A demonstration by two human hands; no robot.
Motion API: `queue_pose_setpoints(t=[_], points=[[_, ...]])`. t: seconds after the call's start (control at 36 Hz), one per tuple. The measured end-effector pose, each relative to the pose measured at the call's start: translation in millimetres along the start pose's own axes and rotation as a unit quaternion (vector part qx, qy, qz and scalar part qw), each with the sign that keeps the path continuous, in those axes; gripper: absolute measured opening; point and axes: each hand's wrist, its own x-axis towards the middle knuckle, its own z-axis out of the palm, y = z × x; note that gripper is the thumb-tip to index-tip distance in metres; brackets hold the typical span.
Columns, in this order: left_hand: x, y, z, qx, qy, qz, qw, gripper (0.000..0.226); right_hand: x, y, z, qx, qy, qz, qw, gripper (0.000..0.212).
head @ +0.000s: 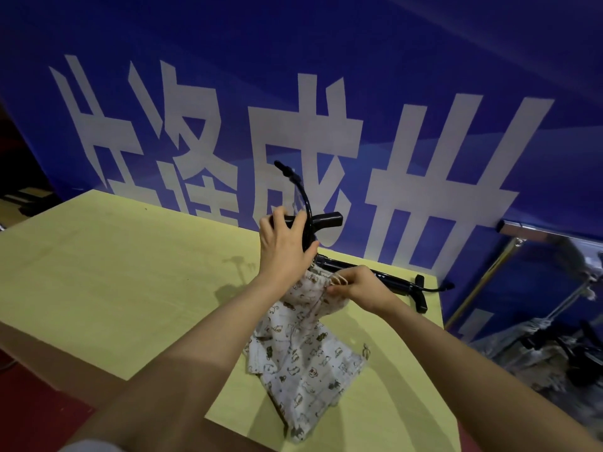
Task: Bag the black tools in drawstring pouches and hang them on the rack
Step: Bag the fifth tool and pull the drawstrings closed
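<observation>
While left fingers [295, 233] grip the tool [326, 220], right fingers [339, 288] pinch the pouch [303, 350]

Pale yellow table [114, 272] against a blue banner [424, 44] with large white characters; red floor [39, 415].

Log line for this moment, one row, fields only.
step: bagging | left hand: grips black tool | right hand: pinches pouch mouth | second tool: on table

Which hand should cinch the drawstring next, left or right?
Right. The right hand already pinches the cord at the mouth of the printed pouch, so it can likely just pull. The left hand grips the black tool standing in the pouch, steadying it.
</observation>
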Motion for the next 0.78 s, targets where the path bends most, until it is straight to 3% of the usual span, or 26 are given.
queue_pose_setpoints(t=[0.06,0.11,0.28,0.39,0.58,0.78], points=[[1,2,0,-0.003,-0.002,0.003,1.000,0.053,2,-2,-5,-0.031,0.013,-0.004,0.999,0.014],[1,4,0,-0.010,0.000,0.004,1.000,0.051,5,-8,-10,-0.043,0.065,-0.010,0.997,0.025],[7,7,-9,-0.008,0.012,0.015,1.000,0.049,12,-31,-21,0.021,0.218,-0.062,0.974,0.029],[15,6,-19,-0.011,0.019,0.012,1.000,0.048,14,-47,-27,0.048,0.296,-0.110,0.948,0.021],[25,6,-31,0.014,-0.005,0.018,1.000,0.047,28,-87,-45,0.098,0.340,-0.155,0.922,0.011],[29,7,-30,0.039,0.001,0.016,0.999,0.038,39,-125,-49,0.193,0.338,-0.176,0.904,0.025]])
